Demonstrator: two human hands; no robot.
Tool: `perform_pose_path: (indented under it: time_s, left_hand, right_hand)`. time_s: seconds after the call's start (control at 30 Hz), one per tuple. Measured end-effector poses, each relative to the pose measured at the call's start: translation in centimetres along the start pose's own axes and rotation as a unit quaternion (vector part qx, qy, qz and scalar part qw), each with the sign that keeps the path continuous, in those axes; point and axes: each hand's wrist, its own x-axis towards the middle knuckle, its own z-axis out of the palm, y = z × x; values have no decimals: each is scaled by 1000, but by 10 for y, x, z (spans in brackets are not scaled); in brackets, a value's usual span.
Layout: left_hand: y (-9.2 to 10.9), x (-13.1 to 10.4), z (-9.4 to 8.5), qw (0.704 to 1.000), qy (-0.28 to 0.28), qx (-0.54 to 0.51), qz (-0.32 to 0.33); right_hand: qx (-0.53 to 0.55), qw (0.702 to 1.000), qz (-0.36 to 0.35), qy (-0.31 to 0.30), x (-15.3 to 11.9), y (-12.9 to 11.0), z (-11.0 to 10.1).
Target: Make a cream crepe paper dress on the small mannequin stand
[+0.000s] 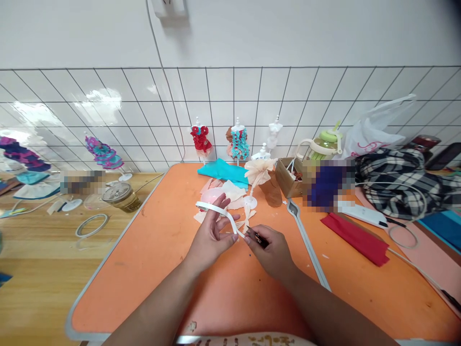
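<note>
A roll of white tape (212, 207) hangs around the fingers of my left hand (213, 233), and its loose strip runs down to my left thumb and fingertips. My right hand (268, 247) pinches the end of that strip between thumb and finger, close to the left fingertips. Small dark-handled scissors (258, 238) rest in the right palm, partly hidden by the fingers. Just beyond the hands are pale peach fabric pieces (234, 192) and a small stand with a ruffled peach fabric piece (260, 170).
Turquoise fabric (223, 173) and small dressed mannequins (237, 142) stand behind. A cardboard box (288, 178), grey zipper (309, 245), red fabric (356, 238) and white device (363, 214) are right. On the wooden table (39, 259) sit a lidded jar (122, 196) and tape roll (91, 225).
</note>
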Motion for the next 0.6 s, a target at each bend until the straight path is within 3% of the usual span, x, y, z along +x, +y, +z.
perform_pose_path:
  time_s: [0.17,0.3,0.37,0.47,0.53,0.6]
  left_hand:
    - [2,-4,0,997,-67,-22,-40]
    - [0,-3,3,999,-7,26,-23]
    - [-3,-2,3,997,40,59,-9]
    - [-7,0,2,994,70,84,0]
    - [-7,0,2,994,66,88,-7]
    - [-7,-1,2,994,59,95,-11]
  right_hand:
    - [-58,998,-26,29,7,1,-7]
    - [-40,998,-25,32,10,6,-8]
    - [-24,999,11,38,8,7,-7]
    - [45,992,101,-62,1,4,-3]
    - [112,971,151,-151,-3,1,0]
    - [165,950,182,-194,-7,-1,3]
